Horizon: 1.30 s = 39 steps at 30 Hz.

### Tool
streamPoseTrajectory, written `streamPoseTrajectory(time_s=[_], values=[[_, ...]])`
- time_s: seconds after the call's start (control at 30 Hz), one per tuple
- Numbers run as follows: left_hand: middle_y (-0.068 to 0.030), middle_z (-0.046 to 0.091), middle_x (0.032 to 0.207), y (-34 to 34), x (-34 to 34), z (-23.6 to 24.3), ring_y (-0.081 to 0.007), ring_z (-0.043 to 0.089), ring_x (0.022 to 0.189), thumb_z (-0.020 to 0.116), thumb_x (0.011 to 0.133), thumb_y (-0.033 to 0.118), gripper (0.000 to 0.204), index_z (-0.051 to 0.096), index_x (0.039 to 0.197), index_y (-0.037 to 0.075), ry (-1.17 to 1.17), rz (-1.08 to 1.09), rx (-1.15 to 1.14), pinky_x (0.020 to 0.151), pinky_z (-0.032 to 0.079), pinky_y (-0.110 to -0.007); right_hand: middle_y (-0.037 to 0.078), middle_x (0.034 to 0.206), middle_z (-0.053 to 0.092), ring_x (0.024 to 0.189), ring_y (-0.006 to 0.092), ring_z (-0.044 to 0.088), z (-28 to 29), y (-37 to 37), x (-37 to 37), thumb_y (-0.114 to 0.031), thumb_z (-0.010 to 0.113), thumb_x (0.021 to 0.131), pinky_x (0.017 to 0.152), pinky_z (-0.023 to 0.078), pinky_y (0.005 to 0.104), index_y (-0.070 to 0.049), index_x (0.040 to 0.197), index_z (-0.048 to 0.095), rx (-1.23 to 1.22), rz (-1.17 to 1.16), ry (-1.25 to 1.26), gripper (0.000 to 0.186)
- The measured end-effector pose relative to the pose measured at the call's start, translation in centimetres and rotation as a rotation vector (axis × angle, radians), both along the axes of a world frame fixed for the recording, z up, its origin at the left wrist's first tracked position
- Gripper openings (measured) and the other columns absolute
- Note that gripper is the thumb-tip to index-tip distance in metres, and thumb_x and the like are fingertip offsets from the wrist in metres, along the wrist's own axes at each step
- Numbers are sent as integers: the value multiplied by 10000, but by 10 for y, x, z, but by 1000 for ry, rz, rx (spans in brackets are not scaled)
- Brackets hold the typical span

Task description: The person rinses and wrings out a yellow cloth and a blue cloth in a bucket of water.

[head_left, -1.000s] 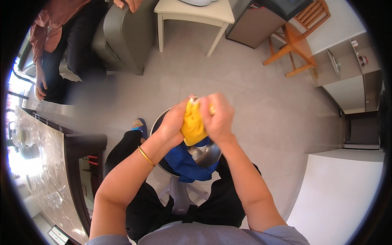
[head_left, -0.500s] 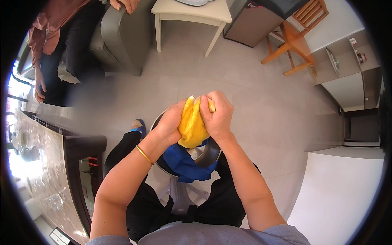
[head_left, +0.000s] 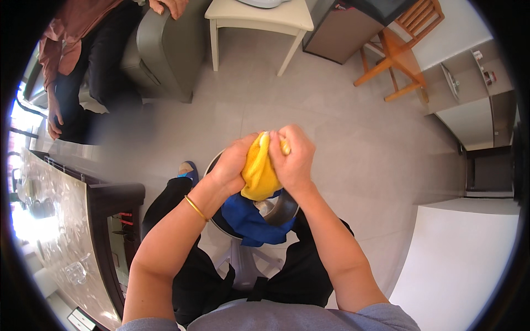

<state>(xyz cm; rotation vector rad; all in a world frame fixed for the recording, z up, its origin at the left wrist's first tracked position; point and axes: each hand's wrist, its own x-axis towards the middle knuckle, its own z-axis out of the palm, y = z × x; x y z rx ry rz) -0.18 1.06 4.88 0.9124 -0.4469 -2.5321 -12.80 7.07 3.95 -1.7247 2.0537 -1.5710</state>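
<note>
My left hand (head_left: 227, 170) and right hand (head_left: 295, 160) curled tight round bunched fuzzy yellow cloth (head_left: 259, 177), over far edge of crumpled blue cloth (head_left: 249, 219). Best: even grip, wrists loose.

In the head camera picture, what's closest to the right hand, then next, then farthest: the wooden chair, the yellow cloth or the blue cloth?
1. Yellow cloth: gripped in the right hand, on its left side.
2. Blue cloth: lower in the picture, beneath the yellow cloth.
3. Wooden chair: across the room, toward the upper right.
</note>
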Motion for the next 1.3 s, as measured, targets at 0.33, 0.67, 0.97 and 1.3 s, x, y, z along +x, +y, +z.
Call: streamPoseTrajectory(time_s=[0.33, 0.67, 0.97, 1.3], values=[[-49, 661, 888, -5, 15, -27, -156, 640, 769, 525, 1043, 312, 288, 635, 973, 56, -49, -9, -85, 686, 536, -324, 124, 700, 548, 587, 311, 578, -4, 4, 31, -108, 705, 856, 519, 463, 384, -54, 752, 535, -52, 217, -15, 207], [-65, 662, 998, -3, 8, -18, -168, 655, 881, 494, 1053, 286, 269, 614, 1048, 46, -76, -7, -61, 788, 551, -331, 131, 726, 563, 613, 318, 569, 4, -2, 15, -101, 693, 884, 550, 454, 385, -29, 784, 540, 41, 78, -181, 197], [-6, 589, 716, -14, 14, -18, -137, 541, 599, 603, 1000, 390, 340, 576, 795, 120, -265, -14, -143, 537, 442, -333, 76, 654, 511, 543, 250, 545, 4, 18, 58, -100, 748, 811, 498, 432, 365, -74, 724, 544, -89, 450, 179, 223], [-60, 666, 942, -4, -2, -10, -161, 661, 850, 527, 1051, 332, 304, 617, 1010, 45, -49, 30, -87, 779, 564, -331, 124, 732, 591, 616, 319, 597, -2, 1, 8, -144, 699, 899, 549, 474, 390, -29, 814, 590, 50, 41, -177, 180]])
